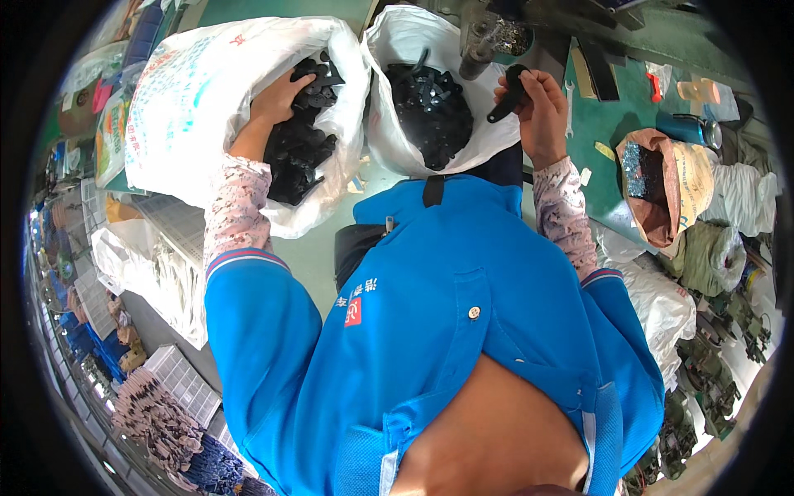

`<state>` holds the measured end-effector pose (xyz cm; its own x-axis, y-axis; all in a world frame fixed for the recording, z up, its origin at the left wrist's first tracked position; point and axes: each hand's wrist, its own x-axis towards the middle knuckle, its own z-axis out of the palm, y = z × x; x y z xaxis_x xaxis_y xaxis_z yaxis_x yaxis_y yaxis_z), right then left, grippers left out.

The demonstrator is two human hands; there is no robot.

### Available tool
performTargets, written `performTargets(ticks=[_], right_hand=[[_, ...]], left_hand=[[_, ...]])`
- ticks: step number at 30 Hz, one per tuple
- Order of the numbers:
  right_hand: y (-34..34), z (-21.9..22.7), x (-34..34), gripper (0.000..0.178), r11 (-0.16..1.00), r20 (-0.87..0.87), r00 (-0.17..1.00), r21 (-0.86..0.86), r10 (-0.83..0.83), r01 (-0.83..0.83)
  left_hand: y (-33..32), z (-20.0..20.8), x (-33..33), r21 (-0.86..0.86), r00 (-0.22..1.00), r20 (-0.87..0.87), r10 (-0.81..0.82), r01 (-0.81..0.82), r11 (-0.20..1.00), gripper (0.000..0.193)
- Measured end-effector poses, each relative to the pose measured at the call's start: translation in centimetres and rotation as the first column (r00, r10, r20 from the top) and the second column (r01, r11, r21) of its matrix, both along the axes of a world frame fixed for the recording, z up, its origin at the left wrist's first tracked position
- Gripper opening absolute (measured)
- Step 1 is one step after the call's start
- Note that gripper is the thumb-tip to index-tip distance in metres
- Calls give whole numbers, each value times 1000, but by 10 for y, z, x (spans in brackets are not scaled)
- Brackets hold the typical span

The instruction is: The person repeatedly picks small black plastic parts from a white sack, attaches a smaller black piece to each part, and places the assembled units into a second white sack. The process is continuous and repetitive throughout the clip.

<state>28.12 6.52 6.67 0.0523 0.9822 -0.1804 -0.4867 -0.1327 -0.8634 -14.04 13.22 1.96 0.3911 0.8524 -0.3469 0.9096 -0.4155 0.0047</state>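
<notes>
A white woven sack (178, 99) at the left gapes toward me, heaped with black, flat-looking parts (302, 157). Inside its mouth lies my left hand (279, 101), fingers stretched over the top parts; some fingertips are hidden among them. My right hand (539, 107) is raised to the right of a second white sack (385, 136). Between its thumb and fingers it pinches a long black part (507, 97) with a rounded end and a small hole. More black parts (434, 112) fill the bottom of that second sack.
Dark machinery (488, 41) stands just beyond the second sack. On the green table (591, 132) at right lie a wrench (569, 107), a blue bottle (688, 128) and a brown bag (662, 207) of small dark pieces. White crates (178, 380) stand at lower left.
</notes>
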Motion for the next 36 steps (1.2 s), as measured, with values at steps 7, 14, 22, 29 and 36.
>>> performTargets(ticks=[7, 14, 22, 29, 36], right_hand=[[0, -13, -9, 11, 995, -46, 999, -97, -15, 10], [5, -21, -18, 13, 988, -87, 993, -131, 76, -87], [-8, -26, -37, 20, 947, -67, 970, -211, 234, -243], [-12, -29, -60, 27, 919, 58, 920, -103, 387, -380], [0, 2, -66, 32, 893, 104, 890, 19, 445, -449]], left_hand=[[-12, -12, 8, 119, 995, 45, 90, -95, 988, 60], [-40, -24, 1, 298, 975, 193, 114, -169, 940, 58], [-74, 8, 18, 209, 638, 698, 325, -616, 760, 46], [-87, 12, 52, -762, -464, 633, 619, -233, 604, 35], [-90, 41, 138, -711, -446, 567, 693, 160, 685, 34]])
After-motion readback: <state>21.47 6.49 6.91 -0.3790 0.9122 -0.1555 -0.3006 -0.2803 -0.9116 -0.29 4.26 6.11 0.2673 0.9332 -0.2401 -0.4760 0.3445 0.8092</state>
